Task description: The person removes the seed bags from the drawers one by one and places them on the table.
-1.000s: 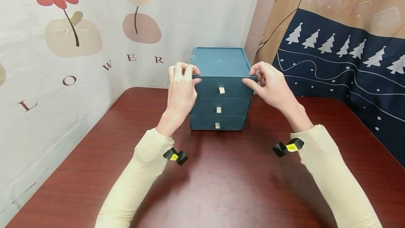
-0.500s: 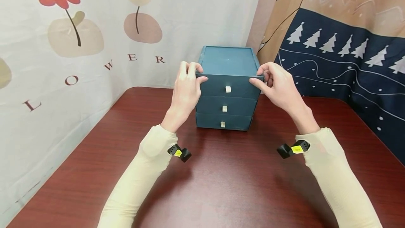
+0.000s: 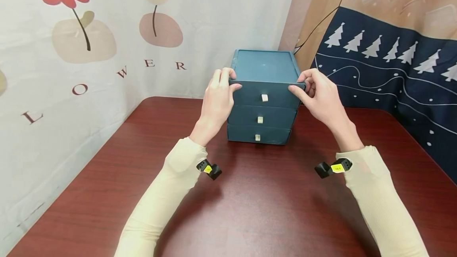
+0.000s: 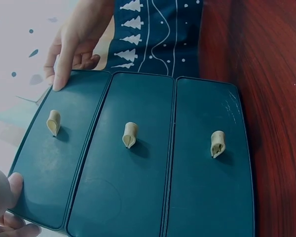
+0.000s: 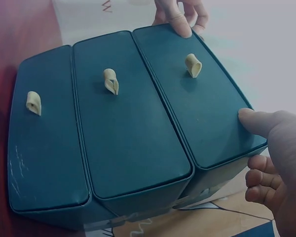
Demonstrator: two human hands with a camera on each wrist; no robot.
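Note:
A blue cabinet (image 3: 265,64) with three stacked drawers stands on the table in the head view, its front facing me. Each drawer front bears a small cream pull tab, the top one (image 3: 264,98) among them. My left hand (image 3: 217,104) grips the upper left front corner, thumb on the top drawer's face, fingers over the upper edge. At the opposite corner my right hand (image 3: 324,97) pinches likewise; the right wrist view shows its thumb (image 5: 256,121) pressed on the drawer front (image 5: 202,98) and fingers curled beside it. All three drawers look closed.
The dark red wooden table (image 3: 271,205) extends around the cabinet. Behind it hangs a white curtain (image 3: 221,15) with flowers and letters; a navy cloth (image 3: 385,74) with white trees hangs at the right. Each sleeve carries a small black wrist camera (image 3: 210,169).
The cabinet has shifted to the right and slightly away from me over the table. Both hands have moved along with it, keeping their hold on the top corners.

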